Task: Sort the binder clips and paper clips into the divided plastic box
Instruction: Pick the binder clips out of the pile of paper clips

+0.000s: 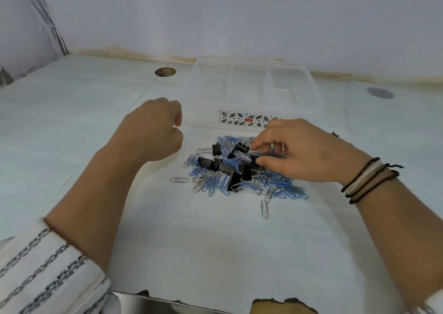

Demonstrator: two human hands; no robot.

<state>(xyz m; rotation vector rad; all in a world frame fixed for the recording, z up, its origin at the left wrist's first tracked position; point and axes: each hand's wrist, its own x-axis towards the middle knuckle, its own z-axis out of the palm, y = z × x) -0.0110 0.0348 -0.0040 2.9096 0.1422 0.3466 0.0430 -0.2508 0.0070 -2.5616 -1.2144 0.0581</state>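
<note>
Right hand (304, 150) pinches clips in the mixed pile (239, 169) of paper and binder clips mid-surface (215, 241). Left hand (153, 129) curled, holding nothing visible, at 9 o'clock. Clear box (251, 90) at 12 o'clock.

White table (72, 112) against stained white wall (215, 13)

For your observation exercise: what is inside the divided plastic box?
Nothing visible: the compartments of the divided plastic box look empty through their clear walls. Its near floor, behind the patterned label, is hidden.
</note>
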